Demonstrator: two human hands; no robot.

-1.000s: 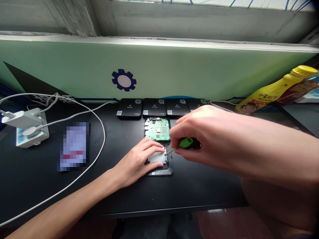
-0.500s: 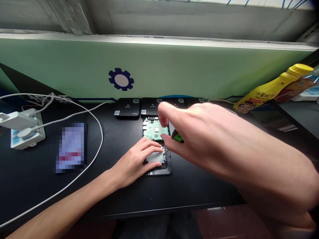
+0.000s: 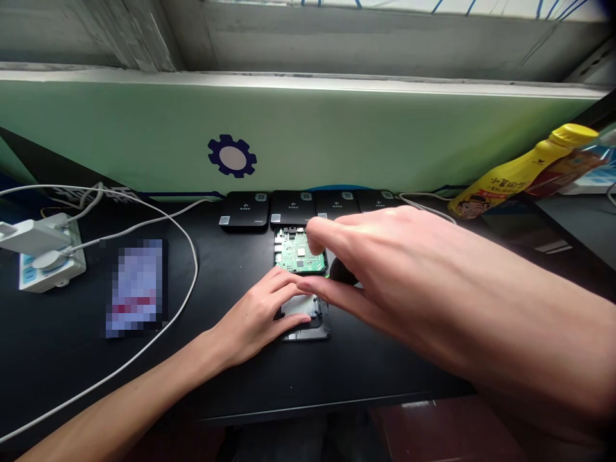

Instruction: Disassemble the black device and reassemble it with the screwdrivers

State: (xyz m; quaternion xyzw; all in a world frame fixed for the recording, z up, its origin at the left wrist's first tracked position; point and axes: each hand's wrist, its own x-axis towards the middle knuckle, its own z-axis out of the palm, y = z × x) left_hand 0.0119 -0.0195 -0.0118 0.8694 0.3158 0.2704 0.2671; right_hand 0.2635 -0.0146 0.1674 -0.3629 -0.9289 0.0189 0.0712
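A green circuit board lies in a black case at the middle of the desk. Just in front of it is a dark cover with a silvery plate. My left hand rests on this cover from the left, fingers round the plate's near and far edges. From the right, my right hand reaches over the cover, closed on the dark handle of a screwdriver. Its thumb stretches toward my left fingers and hides the tool's tip.
Several black boxes line the green partition. A white power strip, a looping cable and a blurred-out item are at the left. A yellow bottle leans at the right.
My right thumb has stretched leftward over the cover, and the index finger has lifted slightly away from the board. The tool's shaft, seen before, is now hidden. My left hand has hardly moved.
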